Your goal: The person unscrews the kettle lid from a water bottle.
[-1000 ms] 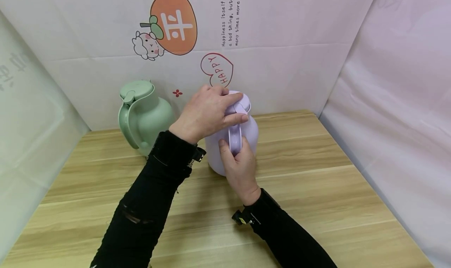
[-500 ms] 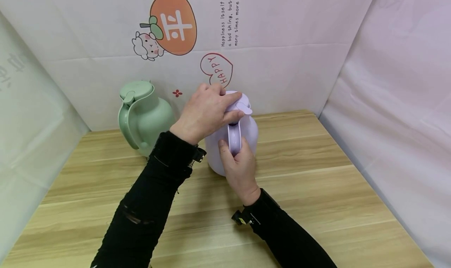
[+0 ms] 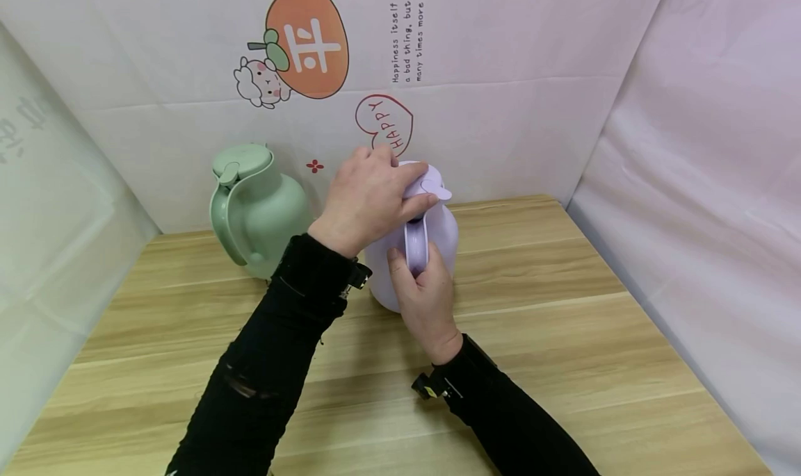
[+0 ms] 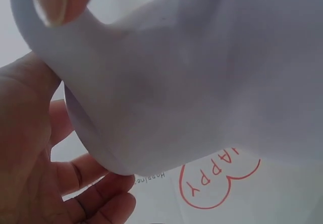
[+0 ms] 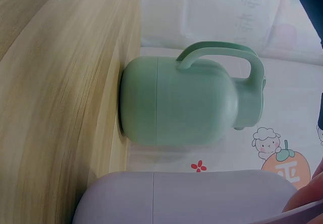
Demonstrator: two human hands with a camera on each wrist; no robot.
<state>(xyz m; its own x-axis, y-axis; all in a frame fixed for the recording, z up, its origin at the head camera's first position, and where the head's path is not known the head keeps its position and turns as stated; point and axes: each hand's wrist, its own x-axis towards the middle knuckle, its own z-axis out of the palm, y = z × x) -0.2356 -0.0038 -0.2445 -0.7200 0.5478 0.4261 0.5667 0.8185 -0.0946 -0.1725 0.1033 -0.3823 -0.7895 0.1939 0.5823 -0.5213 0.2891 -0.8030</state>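
A lilac thermos jug (image 3: 446,236) stands on the table near the back wall, its handle (image 3: 416,248) toward me. My right hand (image 3: 428,306) is wrapped around that handle, thumb on the left side. On top, my left hand (image 3: 369,194) grips the lid (image 3: 433,176) from the left, thumb and forefinger showing over it. The lid's small tab points right, off the line of the handle, and a dark gap shows below the thumb. In the left wrist view, fingers (image 4: 103,196) reach around the jug's rim; the pale body fills most of that picture.
A green thermos jug (image 3: 275,208) of similar shape stands to the left, handle turned toward the front left. A printed white cloth (image 3: 513,128) hangs close behind both jugs. More white cloth borders the wooden table (image 3: 532,365) on both sides.
The lid has turned on the lilac jug: its tab has swung from above the handle to the right. My left hand has shifted slightly, while my right hand has held still on the handle.
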